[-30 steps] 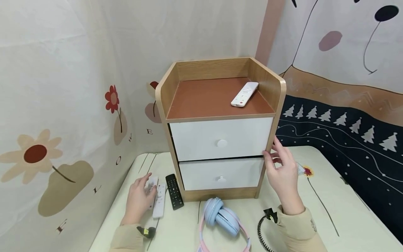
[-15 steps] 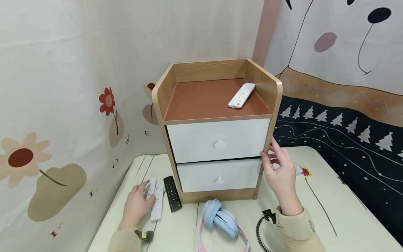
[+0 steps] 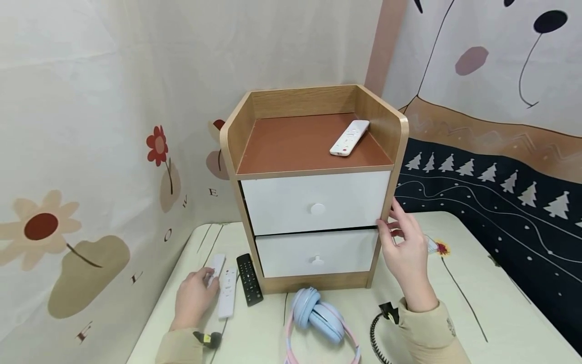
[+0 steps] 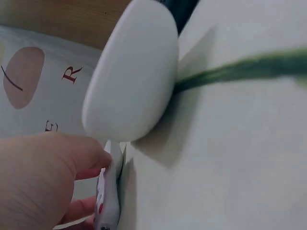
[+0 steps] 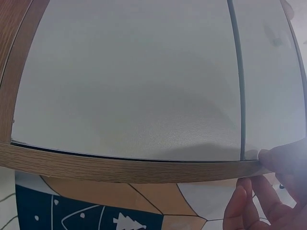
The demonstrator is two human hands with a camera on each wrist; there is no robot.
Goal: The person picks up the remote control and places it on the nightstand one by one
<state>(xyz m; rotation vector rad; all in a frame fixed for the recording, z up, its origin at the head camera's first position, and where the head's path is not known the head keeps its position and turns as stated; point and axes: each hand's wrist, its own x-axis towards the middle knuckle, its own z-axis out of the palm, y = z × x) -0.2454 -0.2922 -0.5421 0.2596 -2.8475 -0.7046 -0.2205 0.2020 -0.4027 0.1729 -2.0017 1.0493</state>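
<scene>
In the head view my left hand [image 3: 193, 299] has its thumb and fingers on either side of the leftmost white remote control [image 3: 216, 265], which lies on the table. The left wrist view shows the thumb against one edge of that remote [image 4: 111, 194], fingers partly hidden behind it. A second white remote [image 3: 227, 298] lies just right of it, then a black remote [image 3: 249, 279]. My right hand [image 3: 406, 253] grips the right side panel of a wooden cabinet [image 3: 313, 282]: thumb on the front edge, fingers on the outer side. Both white drawers [image 3: 291, 202] are closed.
Another white remote [image 3: 349, 138] lies on the cabinet's brown top. Blue and pink headphones [image 3: 318, 314] lie in front of the cabinet. A black coiled cable [image 3: 375, 336] is near the right sleeve. A printed curtain [image 3: 113, 101] borders the table behind and left.
My left hand has drawn slightly back and left along the leftmost remote, uncovering more of its far end. The right hand keeps its place on the cabinet. The head view shifted a little.
</scene>
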